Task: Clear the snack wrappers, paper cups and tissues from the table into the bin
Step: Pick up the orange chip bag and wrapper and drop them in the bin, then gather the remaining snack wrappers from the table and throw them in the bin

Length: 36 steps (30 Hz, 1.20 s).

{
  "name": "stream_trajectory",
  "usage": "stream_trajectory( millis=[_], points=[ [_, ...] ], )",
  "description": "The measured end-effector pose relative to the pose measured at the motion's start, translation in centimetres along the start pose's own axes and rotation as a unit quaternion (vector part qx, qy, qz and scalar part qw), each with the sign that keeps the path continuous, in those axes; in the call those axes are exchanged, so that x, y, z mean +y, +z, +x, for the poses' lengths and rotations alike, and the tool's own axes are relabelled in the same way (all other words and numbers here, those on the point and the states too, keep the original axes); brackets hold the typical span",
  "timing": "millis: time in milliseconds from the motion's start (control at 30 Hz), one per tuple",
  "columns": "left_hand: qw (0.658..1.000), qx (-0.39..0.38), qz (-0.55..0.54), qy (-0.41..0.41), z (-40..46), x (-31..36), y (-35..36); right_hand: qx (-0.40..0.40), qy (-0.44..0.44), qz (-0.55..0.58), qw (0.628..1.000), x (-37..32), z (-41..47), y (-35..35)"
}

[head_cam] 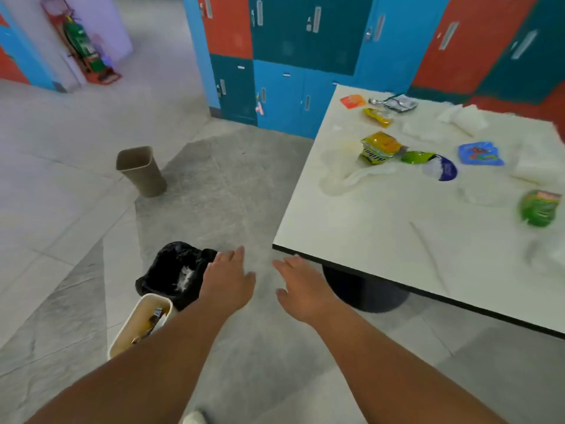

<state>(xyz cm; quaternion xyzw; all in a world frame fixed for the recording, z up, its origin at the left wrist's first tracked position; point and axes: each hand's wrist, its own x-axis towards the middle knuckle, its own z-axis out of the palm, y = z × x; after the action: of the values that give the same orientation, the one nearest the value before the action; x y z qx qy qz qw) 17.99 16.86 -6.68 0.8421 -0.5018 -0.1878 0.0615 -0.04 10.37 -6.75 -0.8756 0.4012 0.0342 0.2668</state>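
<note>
A grey tiled floor [232, 185] lies in front of blue, teal and red lockers [284, 41]. The white table [382, 234] stands at the right. Near its far edge lie an orange wrapper [352, 101], a silver wrapper [397, 103] and a small yellow wrapper [377, 117]. Toward the middle are a yellow-green snack bag [379, 147], a blue packet [480, 153] and white tissues [357, 175]; a green bag [539, 208] is at the right edge, blurred. On the floor, beside the table's near left corner, stands a bin with black liner [174, 270], a cream bin [139, 324] touching it. A brown bin [142, 171] stands well apart. The left hand [227, 281] and right hand [302, 290] hover over the floor, fingers spread, empty, it seems.
</note>
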Motion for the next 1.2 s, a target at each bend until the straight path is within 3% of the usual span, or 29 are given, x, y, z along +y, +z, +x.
stream_trajectory(
  millis=[300, 667, 933, 1200],
  points=[
    [0.991, 0.041, 0.007, 0.128, -2.6, 20.0, -3.8, 0.133, 0.092, 0.038, 0.986, 12.3, -13.2, -12.7],
    [0.962, -0.030, 0.016, 0.270, -3.1, 40.2, -3.8, 0.238, 0.249, 0.054, 0.937, 24.2, -25.2, -20.9],
    [0.932, -0.082, 0.013, 0.354, -0.2, 50.3, -0.9, 0.268, 0.357, 0.059, 0.893, 32.3, -28.7, -23.7],
    [0.909, -0.114, 0.037, 0.399, 5.2, 56.0, 2.2, 0.284, 0.428, 0.059, 0.856, 38.4, -28.2, -24.1]
  ],
)
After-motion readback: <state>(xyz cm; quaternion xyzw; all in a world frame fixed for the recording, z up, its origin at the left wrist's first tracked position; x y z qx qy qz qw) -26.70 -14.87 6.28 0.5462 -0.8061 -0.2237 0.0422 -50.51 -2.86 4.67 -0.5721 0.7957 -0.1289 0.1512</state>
